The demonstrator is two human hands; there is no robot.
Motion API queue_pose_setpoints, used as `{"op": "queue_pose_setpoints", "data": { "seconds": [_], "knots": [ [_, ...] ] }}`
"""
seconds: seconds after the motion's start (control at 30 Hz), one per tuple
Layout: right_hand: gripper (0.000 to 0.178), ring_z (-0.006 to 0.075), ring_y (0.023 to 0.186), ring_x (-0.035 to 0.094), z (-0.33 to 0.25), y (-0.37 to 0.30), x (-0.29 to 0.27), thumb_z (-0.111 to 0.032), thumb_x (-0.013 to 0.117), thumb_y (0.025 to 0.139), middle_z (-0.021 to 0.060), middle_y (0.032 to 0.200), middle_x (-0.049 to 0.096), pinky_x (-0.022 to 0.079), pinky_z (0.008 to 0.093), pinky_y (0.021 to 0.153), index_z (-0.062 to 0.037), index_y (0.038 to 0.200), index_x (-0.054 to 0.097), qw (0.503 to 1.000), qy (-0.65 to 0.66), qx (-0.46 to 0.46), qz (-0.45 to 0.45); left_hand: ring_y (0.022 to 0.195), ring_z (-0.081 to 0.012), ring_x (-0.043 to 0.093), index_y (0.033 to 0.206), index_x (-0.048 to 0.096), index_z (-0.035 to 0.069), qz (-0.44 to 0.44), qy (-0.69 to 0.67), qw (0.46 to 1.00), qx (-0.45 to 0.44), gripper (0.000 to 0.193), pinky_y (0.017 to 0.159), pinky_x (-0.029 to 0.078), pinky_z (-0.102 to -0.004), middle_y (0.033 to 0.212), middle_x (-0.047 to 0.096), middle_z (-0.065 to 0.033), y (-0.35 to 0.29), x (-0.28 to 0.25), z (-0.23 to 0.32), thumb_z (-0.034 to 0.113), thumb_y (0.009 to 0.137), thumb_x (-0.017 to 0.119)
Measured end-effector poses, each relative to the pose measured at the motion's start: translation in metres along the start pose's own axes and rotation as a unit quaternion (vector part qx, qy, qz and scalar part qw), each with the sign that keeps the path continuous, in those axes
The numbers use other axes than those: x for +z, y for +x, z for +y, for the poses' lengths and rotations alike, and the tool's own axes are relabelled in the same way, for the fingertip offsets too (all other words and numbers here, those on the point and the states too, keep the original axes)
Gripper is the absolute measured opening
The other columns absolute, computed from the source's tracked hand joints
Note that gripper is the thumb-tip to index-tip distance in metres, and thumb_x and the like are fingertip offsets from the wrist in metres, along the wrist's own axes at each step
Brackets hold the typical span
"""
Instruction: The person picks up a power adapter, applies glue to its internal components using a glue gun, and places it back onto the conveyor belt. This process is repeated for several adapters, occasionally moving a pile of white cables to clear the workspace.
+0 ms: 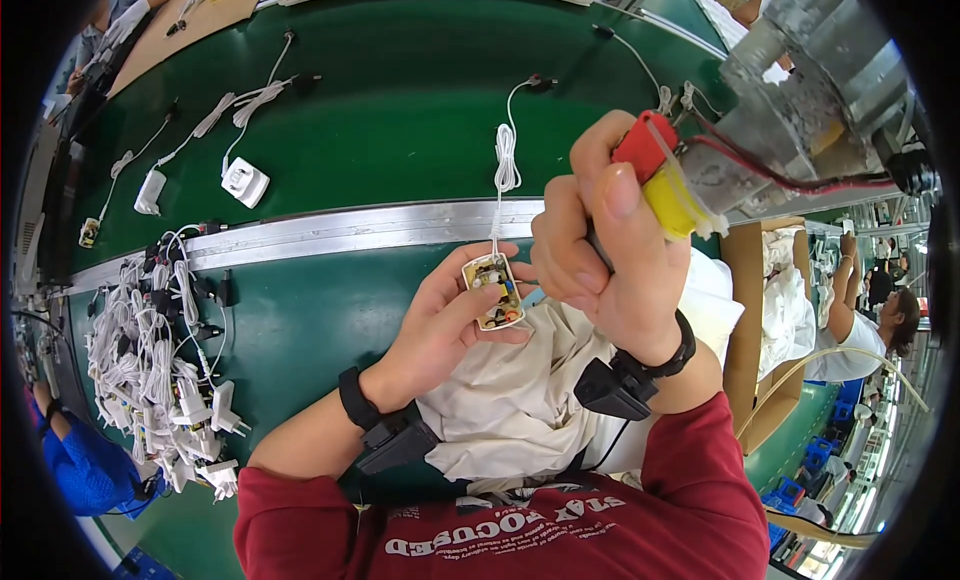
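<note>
Left hand (437, 308) pinching opened adapter (494, 294) just short of metal rail (400, 226). Right hand (622, 255) curled closed at red-and-yellow block (645, 148); exact grip hidden, cannot tell. Open green benchtop (310, 305) between left forearm (312, 428) and piled white adapters (165, 400).

A pile of chargers (150, 360) lies on the near surface (290, 330), left of the unit (492, 293) in the left hand (430, 310); behind the hand runs a rail (360, 226), beyond it a plug (244, 182) on the far surface (390, 110); right of the cloth (510, 400) stands a box (741, 280)
</note>
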State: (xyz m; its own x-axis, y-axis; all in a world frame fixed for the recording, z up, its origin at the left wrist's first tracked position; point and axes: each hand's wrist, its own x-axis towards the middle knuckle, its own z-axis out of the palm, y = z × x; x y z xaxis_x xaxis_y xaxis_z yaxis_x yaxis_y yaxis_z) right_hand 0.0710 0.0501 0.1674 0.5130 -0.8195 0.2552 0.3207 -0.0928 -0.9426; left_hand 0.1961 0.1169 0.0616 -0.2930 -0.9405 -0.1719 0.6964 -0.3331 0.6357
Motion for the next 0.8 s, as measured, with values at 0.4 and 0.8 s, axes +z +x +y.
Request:
{"op": "queue_pose_setpoints", "data": {
  "seconds": [0.4,0.8],
  "knots": [
    [0.039,0.0057,0.035,0.027,-0.002,-0.004,0.009,-0.045,0.048,0.092,-0.0011,0.046,0.032,0.022,0.0219,0.034,-0.0084,0.093,0.035,1.0,-0.011,0.003,0.006,0.116,-0.0212,0.05,0.131,0.035,0.003,-0.029,-0.075,0.997,-0.01,0.037,0.091,0.05,-0.04,0.125,0.048,-0.0128,0.0,-0.005,-0.005,0.014,0.096,0.039],
    [0.041,0.0063,0.035,0.028,0.006,-0.002,0.018,-0.046,0.048,0.091,-0.0011,0.047,0.032,0.024,0.0224,0.034,-0.008,0.092,0.035,0.999,-0.027,-0.002,-0.033,0.117,-0.0229,0.049,0.133,0.03,-0.001,-0.083,-0.185,0.979,-0.029,0.041,0.1,0.043,-0.042,0.129,0.043,-0.0143,-0.007,-0.004,0.004,0.018,0.096,0.037]
  ]
}}
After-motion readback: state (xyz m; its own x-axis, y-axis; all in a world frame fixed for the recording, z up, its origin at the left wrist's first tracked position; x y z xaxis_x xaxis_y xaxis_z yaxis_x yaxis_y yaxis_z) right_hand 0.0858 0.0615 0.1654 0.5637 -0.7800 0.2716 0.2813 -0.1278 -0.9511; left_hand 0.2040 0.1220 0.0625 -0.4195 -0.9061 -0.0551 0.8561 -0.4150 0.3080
